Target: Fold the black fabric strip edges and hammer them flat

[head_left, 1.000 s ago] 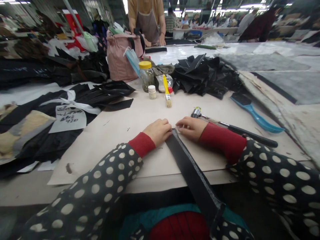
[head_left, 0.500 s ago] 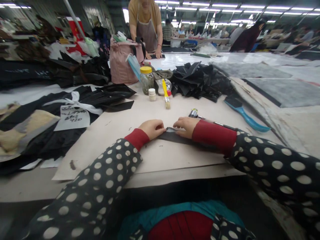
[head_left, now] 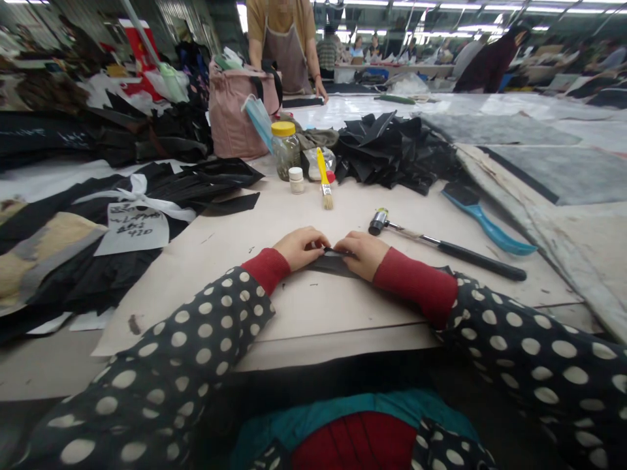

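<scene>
A dark strip of leather-like material (head_left: 332, 264) lies on the pale work surface in front of me, with a lighter grey patch along its upper edge. My left hand (head_left: 302, 249) pinches the strip's far edge between thumb and fingertips. Close beside it, my right hand (head_left: 365, 253) grips the same edge, its fingers curled over the strip. The fingertips of both hands nearly meet. My right forearm hides part of the strip's right end. Beyond my right hand lies a hammer (head_left: 445, 248) with a metal head and black handle.
A yellow-handled brush (head_left: 323, 176), a small white-capped jar (head_left: 296, 181) and a yellow-lidded jar (head_left: 285, 153) stand ahead. Black pieces (head_left: 392, 153) are heaped behind them. A blue-handled brush (head_left: 494, 228) lies right, tagged black bundles (head_left: 215, 179) left. A co-worker (head_left: 284, 49) stands opposite.
My right hand has moved slightly left, closer to my left hand, and its fingers have closed down on the strip. My right sleeve has uncovered the hammer's handle. The co-worker's hands have shifted.
</scene>
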Demonstrator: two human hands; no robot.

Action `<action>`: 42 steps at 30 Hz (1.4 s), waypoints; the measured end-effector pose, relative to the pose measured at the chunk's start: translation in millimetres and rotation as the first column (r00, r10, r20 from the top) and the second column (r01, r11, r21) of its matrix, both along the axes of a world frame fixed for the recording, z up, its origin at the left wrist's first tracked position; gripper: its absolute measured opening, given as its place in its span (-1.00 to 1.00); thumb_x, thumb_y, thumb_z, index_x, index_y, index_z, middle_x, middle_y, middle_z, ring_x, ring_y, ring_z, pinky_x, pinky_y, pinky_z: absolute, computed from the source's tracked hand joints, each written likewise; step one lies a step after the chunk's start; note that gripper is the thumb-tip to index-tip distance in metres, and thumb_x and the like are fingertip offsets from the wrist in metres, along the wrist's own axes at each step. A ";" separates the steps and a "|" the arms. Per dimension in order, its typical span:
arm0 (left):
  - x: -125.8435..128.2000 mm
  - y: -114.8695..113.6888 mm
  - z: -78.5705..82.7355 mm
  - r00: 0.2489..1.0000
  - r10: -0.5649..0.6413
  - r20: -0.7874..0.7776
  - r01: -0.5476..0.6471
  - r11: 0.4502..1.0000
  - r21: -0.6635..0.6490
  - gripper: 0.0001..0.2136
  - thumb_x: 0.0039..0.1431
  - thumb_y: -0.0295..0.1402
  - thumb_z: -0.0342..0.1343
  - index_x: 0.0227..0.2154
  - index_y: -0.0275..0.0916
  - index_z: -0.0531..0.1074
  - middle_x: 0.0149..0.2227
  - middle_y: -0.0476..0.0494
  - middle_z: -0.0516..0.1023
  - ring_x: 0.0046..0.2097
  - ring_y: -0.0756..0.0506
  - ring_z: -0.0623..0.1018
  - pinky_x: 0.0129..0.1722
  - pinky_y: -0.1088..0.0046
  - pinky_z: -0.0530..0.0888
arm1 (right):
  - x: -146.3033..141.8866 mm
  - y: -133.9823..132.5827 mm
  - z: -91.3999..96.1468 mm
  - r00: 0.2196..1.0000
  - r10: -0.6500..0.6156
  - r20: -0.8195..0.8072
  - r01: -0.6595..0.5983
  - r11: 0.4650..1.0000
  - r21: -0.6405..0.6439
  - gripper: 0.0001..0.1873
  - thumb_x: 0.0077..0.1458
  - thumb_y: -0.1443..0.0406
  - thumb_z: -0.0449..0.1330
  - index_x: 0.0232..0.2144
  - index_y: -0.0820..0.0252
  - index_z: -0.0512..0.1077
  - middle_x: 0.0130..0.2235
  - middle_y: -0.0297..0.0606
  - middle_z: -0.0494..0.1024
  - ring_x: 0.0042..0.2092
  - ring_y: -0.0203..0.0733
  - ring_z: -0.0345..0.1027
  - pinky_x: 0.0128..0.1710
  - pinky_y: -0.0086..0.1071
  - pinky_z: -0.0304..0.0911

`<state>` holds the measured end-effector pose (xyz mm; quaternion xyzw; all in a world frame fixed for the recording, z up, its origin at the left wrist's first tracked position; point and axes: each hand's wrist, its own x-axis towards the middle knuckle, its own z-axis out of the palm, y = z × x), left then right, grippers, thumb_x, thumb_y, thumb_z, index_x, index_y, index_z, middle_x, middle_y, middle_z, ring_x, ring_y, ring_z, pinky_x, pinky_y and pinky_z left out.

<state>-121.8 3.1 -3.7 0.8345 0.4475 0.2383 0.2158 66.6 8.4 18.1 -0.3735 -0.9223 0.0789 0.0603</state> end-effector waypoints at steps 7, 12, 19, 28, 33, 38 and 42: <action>-0.8 0.8 4.4 0.982 -0.134 -0.132 0.151 0.980 0.133 -0.88 0.03 -0.55 -0.02 -0.39 -0.29 0.39 -0.36 -0.07 0.36 -0.27 -0.02 0.36 -0.23 0.47 0.33 | -5.2 -9.7 2.9 0.983 0.011 0.184 -0.027 0.996 0.087 -0.72 0.01 0.47 -0.01 -0.25 0.32 0.43 -0.26 -0.11 0.41 -0.20 -0.14 0.22 -0.16 -0.34 0.09; -1.6 -5.0 13.7 0.917 -0.170 -0.361 0.238 0.959 0.154 -0.79 0.09 -0.55 -0.13 -0.30 -0.28 0.39 -0.26 -0.13 0.39 -0.21 -0.07 0.34 -0.17 0.39 0.32 | -13.7 -26.1 2.1 0.968 0.004 0.251 -0.056 0.978 0.200 -0.69 0.12 0.44 -0.13 -0.32 0.33 0.41 -0.34 -0.07 0.39 -0.24 -0.09 0.23 -0.30 -0.30 0.11; -4.0 -18.0 18.0 0.900 -0.117 -0.420 0.205 0.964 0.170 -0.79 0.16 -0.40 -0.14 -0.22 -0.24 0.37 -0.19 -0.12 0.38 -0.18 -0.09 0.34 -0.15 0.35 0.32 | 37.8 -8.0 3.3 0.992 0.117 0.049 -0.125 0.969 0.214 -0.69 0.05 0.40 -0.05 -0.18 0.28 0.39 -0.21 -0.13 0.46 -0.20 -0.17 0.28 -0.18 -0.32 0.18; -5.2 -19.8 10.3 0.923 -0.113 -0.367 0.212 0.947 0.241 -0.78 0.16 -0.35 -0.09 -0.21 -0.27 0.39 -0.20 -0.16 0.39 -0.18 -0.09 0.35 -0.14 0.36 0.32 | 200.0 21.2 -10.9 0.938 -0.293 0.187 0.231 0.927 0.296 -0.56 0.03 0.19 -0.09 -0.16 0.35 0.39 -0.28 -0.01 0.46 -0.27 -0.05 0.36 -0.23 -0.22 0.28; -5.5 -18.6 6.2 0.941 -0.109 -0.321 0.204 0.939 0.278 -0.79 0.16 -0.34 -0.08 -0.25 -0.29 0.41 -0.23 -0.17 0.41 -0.20 -0.08 0.36 -0.15 0.38 0.33 | 173.0 -9.7 -1.4 0.936 -0.348 -0.059 0.352 0.933 0.071 -0.55 0.06 0.09 -0.10 -0.22 0.27 0.39 -0.35 -0.11 0.48 -0.32 -0.11 0.37 -0.34 -0.29 0.28; -5.7 -18.5 4.4 0.949 -0.108 -0.296 0.197 0.936 0.290 -0.79 0.15 -0.34 -0.06 -0.28 -0.32 0.42 -0.25 -0.18 0.42 -0.21 -0.08 0.37 -0.15 0.37 0.33 | 124.5 -60.8 17.4 0.823 -0.484 -0.297 0.363 0.851 -0.381 -0.46 0.08 0.02 -0.09 -0.02 0.21 0.28 -0.61 -0.39 0.31 -0.65 -0.37 0.13 -0.69 -0.48 0.05; -6.2 -18.6 3.4 0.953 -0.101 -0.285 0.189 0.936 0.298 -0.80 0.14 -0.35 -0.05 -0.28 -0.32 0.42 -0.26 -0.18 0.42 -0.21 -0.09 0.37 -0.16 0.37 0.33 | 105.6 -75.5 30.4 0.797 -0.507 -0.328 0.320 0.815 -0.484 -0.46 0.09 0.05 -0.07 0.03 0.19 0.25 -0.63 -0.42 0.24 -0.70 -0.44 0.01 -0.76 -0.52 -0.06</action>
